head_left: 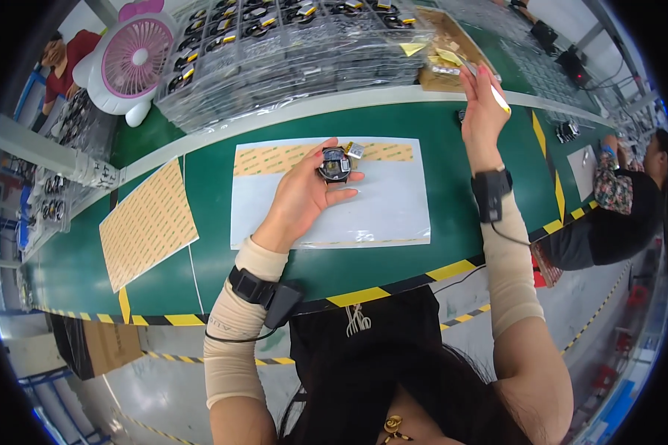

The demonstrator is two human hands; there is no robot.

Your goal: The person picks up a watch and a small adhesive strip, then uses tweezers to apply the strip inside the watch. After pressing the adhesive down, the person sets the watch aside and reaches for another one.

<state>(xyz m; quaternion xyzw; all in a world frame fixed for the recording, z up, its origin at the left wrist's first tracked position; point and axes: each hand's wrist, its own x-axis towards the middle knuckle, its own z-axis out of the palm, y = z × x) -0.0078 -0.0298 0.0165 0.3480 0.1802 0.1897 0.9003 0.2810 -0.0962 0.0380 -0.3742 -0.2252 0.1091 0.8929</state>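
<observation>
My left hand (pixel 300 194) holds a round smartwatch body (pixel 335 165) over the white sheet, its inner parts exposed. A small silver battery (pixel 355 150) with yellow tape sticks out at its upper right. Under this hand lies the white backing sheet (pixel 378 204), with a strip of tan adhesive pieces (pixel 263 161) along its far edge. Up at the right, my right hand (pixel 484 111) is closed around slim tweezers (pixel 502 101), raised in front of an open cardboard box (pixel 453 80). The tweezers' tips are too small to tell whether they grip anything.
A second tan adhesive sheet (pixel 150 222) lies at left on the green table (pixel 223 278). Stacked clear trays (pixel 289 70) of watch parts stand at the back, beside a pink-and-white fan (pixel 137 59). One person (pixel 623 200) sits at right; another (pixel 70 63) is at far left.
</observation>
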